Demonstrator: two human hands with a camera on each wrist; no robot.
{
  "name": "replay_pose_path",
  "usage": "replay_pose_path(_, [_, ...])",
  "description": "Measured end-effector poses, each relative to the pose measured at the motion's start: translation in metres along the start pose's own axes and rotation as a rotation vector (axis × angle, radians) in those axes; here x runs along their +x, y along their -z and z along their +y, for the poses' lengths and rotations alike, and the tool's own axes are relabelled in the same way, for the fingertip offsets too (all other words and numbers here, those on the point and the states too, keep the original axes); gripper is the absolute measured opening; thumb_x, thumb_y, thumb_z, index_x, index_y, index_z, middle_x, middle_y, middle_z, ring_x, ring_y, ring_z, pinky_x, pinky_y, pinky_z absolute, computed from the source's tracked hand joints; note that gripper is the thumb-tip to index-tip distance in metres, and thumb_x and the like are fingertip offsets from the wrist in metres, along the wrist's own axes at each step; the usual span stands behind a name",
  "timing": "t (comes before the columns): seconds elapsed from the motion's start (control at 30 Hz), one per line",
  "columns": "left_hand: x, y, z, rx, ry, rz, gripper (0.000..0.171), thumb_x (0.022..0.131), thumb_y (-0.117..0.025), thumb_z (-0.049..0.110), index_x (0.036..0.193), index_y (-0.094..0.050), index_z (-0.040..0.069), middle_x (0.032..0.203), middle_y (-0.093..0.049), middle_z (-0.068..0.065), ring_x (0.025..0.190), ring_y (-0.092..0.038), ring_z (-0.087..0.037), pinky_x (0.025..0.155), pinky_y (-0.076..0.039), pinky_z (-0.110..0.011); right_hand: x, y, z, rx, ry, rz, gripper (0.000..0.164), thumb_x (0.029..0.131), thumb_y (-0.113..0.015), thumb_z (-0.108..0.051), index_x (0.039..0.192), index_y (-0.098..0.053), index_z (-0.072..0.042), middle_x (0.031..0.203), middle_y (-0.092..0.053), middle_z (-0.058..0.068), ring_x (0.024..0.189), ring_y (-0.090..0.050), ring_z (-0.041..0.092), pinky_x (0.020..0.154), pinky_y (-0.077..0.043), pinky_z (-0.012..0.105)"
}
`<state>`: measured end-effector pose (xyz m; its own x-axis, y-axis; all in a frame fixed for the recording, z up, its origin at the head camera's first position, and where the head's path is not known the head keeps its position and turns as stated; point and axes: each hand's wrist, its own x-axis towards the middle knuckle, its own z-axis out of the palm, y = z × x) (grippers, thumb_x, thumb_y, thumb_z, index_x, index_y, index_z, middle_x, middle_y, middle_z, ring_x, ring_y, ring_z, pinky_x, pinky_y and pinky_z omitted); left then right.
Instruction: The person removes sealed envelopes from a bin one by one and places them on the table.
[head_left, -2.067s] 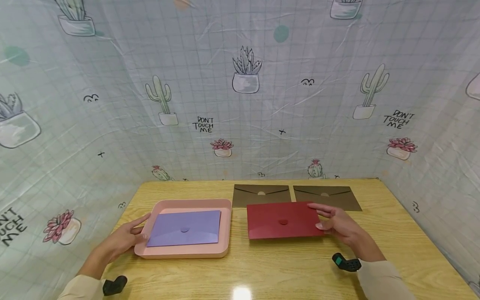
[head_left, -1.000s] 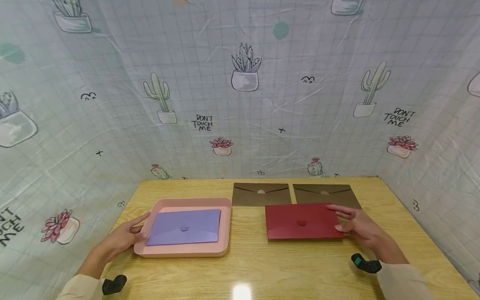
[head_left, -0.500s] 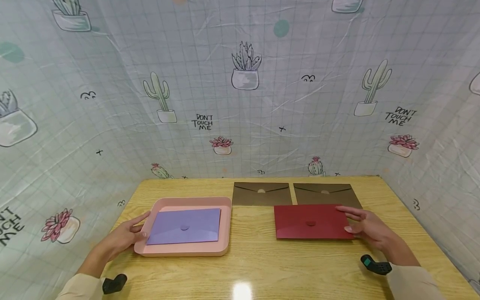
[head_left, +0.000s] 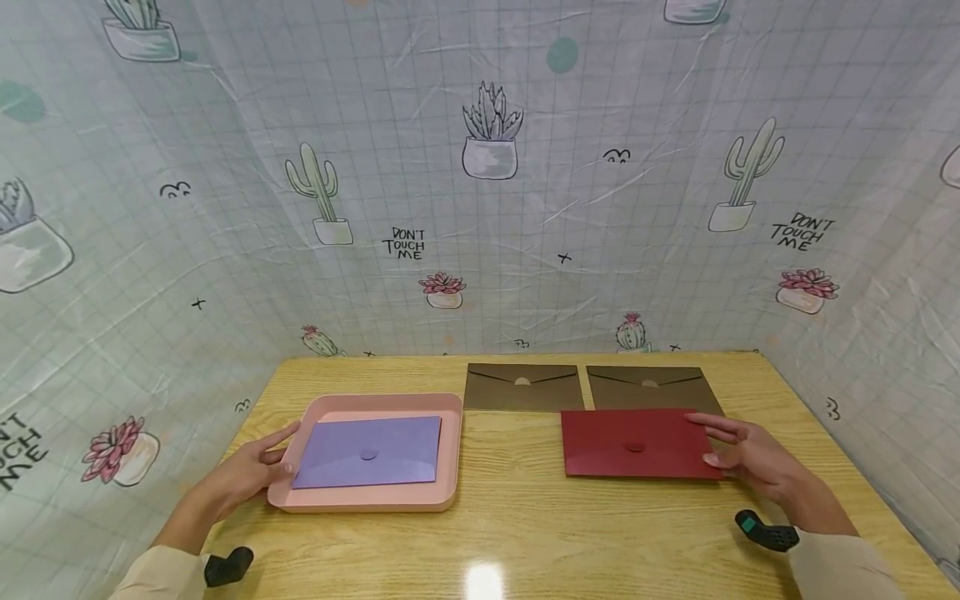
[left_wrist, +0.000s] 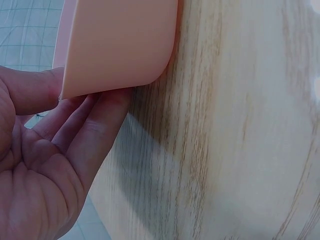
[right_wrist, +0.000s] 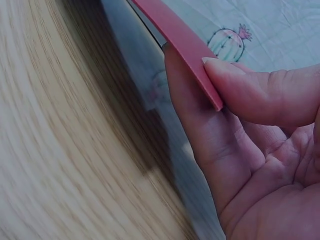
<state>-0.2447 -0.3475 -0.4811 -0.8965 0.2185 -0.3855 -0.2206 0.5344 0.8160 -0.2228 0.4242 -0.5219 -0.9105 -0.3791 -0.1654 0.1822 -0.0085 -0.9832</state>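
My right hand pinches the right end of a red envelope, thumb on top and fingers beneath. In the right wrist view the envelope is held a little above the wooden surface. My left hand grips the left side of a pink tray. The left wrist view shows the thumb at the rim and the fingers against the outside wall of the tray. Inside the tray lies a purple envelope, flap side up.
Two brown envelopes, one on the left and one on the right, lie side by side at the back of the wooden table. The red envelope overlaps their front edges in the head view. A cactus-print curtain surrounds the table.
My right hand has carried the red envelope rightward, away from the tray, slowing lately. The left hand, tray and purple envelope have stayed in place.
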Motion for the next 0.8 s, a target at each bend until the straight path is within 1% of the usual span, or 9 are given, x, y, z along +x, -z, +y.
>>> replay_pose_path(0.2, [0.001,0.0,0.0,0.002,0.002,0.006,0.082,0.103,-0.056,0.001,0.168,-0.005,0.007,0.16,-0.019,-0.046,0.143,-0.042,-0.059,0.103,-0.057,-0.051,-0.004,0.008,0.001,0.022,0.004,-0.008,0.058,0.101,-0.055,0.006,0.136,-0.068,-0.038,0.129,-0.067,-0.028,0.11,-0.071,0.001,0.082,-0.061,0.024])
replay_pose_path(0.37, [0.0,0.0,-0.001,0.0,0.004,0.005,0.083,0.103,-0.057,0.001,0.168,-0.005,0.008,0.16,-0.018,-0.046,0.143,-0.042,-0.059,0.103,-0.057,-0.051,-0.006,0.012,0.001,0.033,-0.013,-0.009,0.058,0.101,-0.054,0.007,0.134,-0.068,-0.039,0.127,-0.069,-0.025,0.109,-0.072,0.002,0.084,-0.062,0.025])
replay_pose_path(0.6, [0.001,-0.001,0.0,0.0,0.012,0.004,0.083,0.103,-0.056,0.001,0.168,-0.004,0.008,0.16,-0.017,-0.046,0.143,-0.041,-0.059,0.103,-0.057,-0.053,-0.01,0.018,0.001,0.013,-0.03,0.024,0.057,0.101,-0.057,0.007,0.134,-0.069,-0.038,0.125,-0.068,-0.028,0.11,-0.071,-0.001,0.084,-0.061,0.024])
replay_pose_path(0.8, [0.001,-0.001,0.0,-0.013,0.018,0.006,0.084,0.103,-0.057,0.0,0.168,-0.005,0.008,0.162,-0.016,-0.044,0.145,-0.038,-0.059,0.104,-0.056,-0.053,-0.013,0.025,0.003,0.028,-0.032,0.009,0.058,0.101,-0.055,0.008,0.134,-0.069,-0.038,0.125,-0.068,-0.028,0.11,-0.071,-0.001,0.085,-0.061,0.024])
